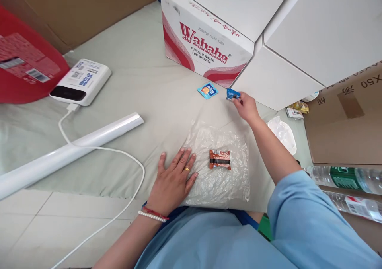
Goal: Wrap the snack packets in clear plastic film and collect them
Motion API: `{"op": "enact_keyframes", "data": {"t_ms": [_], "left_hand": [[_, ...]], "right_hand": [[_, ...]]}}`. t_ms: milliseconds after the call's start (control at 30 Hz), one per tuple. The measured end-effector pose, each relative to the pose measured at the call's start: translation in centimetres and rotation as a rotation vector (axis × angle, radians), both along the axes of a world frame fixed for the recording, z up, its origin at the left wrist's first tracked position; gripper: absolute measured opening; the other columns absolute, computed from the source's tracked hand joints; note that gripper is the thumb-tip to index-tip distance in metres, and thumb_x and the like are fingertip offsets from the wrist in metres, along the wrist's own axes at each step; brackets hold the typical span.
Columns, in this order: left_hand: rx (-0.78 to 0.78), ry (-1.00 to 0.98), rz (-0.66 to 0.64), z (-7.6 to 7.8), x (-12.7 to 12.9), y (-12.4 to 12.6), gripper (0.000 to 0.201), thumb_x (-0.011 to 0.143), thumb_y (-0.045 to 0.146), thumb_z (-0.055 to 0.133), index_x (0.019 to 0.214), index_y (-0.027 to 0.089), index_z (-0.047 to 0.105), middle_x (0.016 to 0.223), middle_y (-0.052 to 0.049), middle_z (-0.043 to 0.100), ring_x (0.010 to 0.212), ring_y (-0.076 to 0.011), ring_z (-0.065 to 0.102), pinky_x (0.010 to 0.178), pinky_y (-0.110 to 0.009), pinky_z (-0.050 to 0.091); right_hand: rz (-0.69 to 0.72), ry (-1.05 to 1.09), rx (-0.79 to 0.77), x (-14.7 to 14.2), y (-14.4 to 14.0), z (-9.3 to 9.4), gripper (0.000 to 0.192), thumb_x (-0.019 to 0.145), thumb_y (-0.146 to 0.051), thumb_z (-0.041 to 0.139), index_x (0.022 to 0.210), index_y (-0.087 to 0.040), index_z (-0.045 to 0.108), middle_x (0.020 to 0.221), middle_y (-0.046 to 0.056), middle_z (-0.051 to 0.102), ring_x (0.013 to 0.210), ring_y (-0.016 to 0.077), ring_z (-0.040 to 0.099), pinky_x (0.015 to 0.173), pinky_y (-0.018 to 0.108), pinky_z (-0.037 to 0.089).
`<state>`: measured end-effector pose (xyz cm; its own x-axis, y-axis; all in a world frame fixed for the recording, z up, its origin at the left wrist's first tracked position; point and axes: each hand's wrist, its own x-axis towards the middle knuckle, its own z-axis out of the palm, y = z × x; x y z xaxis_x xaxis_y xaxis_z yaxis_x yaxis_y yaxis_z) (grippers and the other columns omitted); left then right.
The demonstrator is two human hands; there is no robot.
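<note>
My left hand lies flat, fingers spread, on the left edge of a clear plastic bag spread on the grey-green cloth. A brown snack packet rests on the bag, a little right of my fingertips. My right hand reaches forward past the bag and pinches a small blue packet. Another light blue packet lies on the cloth just left of it, near the box.
A Wahaha water carton and white boxes stand behind. A white power bank with its cable, a white roll and a red bag are at left. Water bottles and brown cardboard sit at right.
</note>
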<state>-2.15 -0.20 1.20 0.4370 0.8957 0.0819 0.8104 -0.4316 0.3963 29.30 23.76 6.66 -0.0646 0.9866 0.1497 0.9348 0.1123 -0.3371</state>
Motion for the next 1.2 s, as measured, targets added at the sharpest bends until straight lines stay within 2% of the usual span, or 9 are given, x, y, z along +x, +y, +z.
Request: {"op": "enact_keyframes", "data": {"t_ms": [100,200,333,467,633,767,900,1000,1200], "left_hand": [[-0.005,-0.007,-0.004,0.0,0.0,0.0,0.053,0.105,0.042,0.043,0.157,0.028,0.046,0.165,-0.01,0.041,0.153,-0.0329,0.039,0.128,-0.067,0.008],[0.005,-0.005,-0.014,-0.1,0.0,0.0,0.053,0.106,0.041,0.042,0.157,0.026,0.046,0.165,-0.011,0.04,0.155,-0.0319,0.036,0.128,-0.066,0.006],[0.025,0.025,-0.017,-0.2,0.1,0.0,0.053,0.107,0.041,0.039,0.156,0.023,0.046,0.165,-0.012,0.04,0.155,-0.031,0.035,0.128,-0.066,0.007],[0.045,0.034,-0.016,-0.2,0.2,-0.1,0.053,0.106,0.041,0.04,0.156,0.024,0.046,0.165,-0.013,0.042,0.155,-0.0314,0.036,0.127,-0.067,0.009],[0.066,0.048,-0.013,-0.2,0.2,-0.2,0.052,0.107,0.041,0.038,0.155,0.026,0.048,0.163,-0.012,0.044,0.153,-0.0303,0.038,0.127,-0.065,0.01],[0.078,0.062,-0.012,-0.2,0.2,-0.2,0.051,0.107,0.042,0.037,0.154,0.025,0.049,0.163,-0.012,0.045,0.153,-0.0307,0.039,0.127,-0.066,0.012],[0.076,0.064,-0.011,-0.2,0.3,-0.1,0.051,0.107,0.042,0.037,0.154,0.025,0.049,0.163,-0.013,0.046,0.153,-0.0312,0.039,0.126,-0.066,0.012],[0.082,0.062,-0.02,-0.1,0.3,-0.1,0.051,0.107,0.042,0.037,0.153,0.024,0.049,0.163,-0.013,0.045,0.153,-0.0309,0.038,0.126,-0.066,0.013],[0.086,0.051,-0.017,-0.2,0.3,-0.2,0.051,0.106,0.041,0.038,0.154,0.025,0.049,0.162,-0.013,0.046,0.153,-0.0312,0.039,0.126,-0.066,0.013]], "right_hand": [[0.147,0.29,-0.29,0.4,-6.2,2.1,0.038,0.096,-0.055,0.054,0.088,-0.019,0.064,0.076,0.001,0.059,0.072,0.0182,0.053,0.071,0.031,0.046],[0.333,0.442,-0.649,0.9,-11.8,4.2,0.043,0.098,-0.06,0.053,0.09,-0.019,0.065,0.077,-0.001,0.058,0.071,0.0158,0.052,0.07,0.028,0.045],[0.496,0.448,-0.814,0.5,-15.3,5.4,0.043,0.098,-0.06,0.056,0.101,-0.02,0.072,0.087,0.0,0.064,0.077,0.0163,0.056,0.074,0.027,0.047],[0.655,0.273,-0.694,-1.2,-15.3,4.4,0.044,0.102,-0.055,0.049,0.111,-0.022,0.075,0.095,0.004,0.069,0.088,0.0207,0.061,0.084,0.032,0.049],[0.628,0.019,-0.365,-3.1,-15.5,2.2,0.044,0.103,-0.052,0.05,0.132,-0.023,0.069,0.123,0.013,0.068,0.114,0.0281,0.06,0.105,0.044,0.042],[0.553,-0.046,-0.351,-3.6,-16.9,1.4,0.057,0.095,-0.056,0.066,0.141,-0.023,0.062,0.123,0.013,0.069,0.112,0.0308,0.058,0.101,0.044,0.043],[0.471,-0.005,-0.304,-3.8,-18.1,1.2,0.051,0.094,-0.041,0.069,0.14,-0.02,0.062,0.118,0.013,0.07,0.108,0.0302,0.057,0.101,0.044,0.042],[0.463,0.059,-0.258,-4.3,-19.0,1.1,0.055,0.092,-0.041,0.073,0.142,-0.022,0.059,0.122,0.011,0.069,0.11,0.0304,0.056,0.103,0.045,0.042],[0.418,-0.114,-0.297,-5.8,-20.6,0.7,0.063,0.088,-0.032,0.076,0.146,-0.02,0.054,0.134,0.015,0.062,0.115,0.0335,0.052,0.1,0.046,0.046]]}}
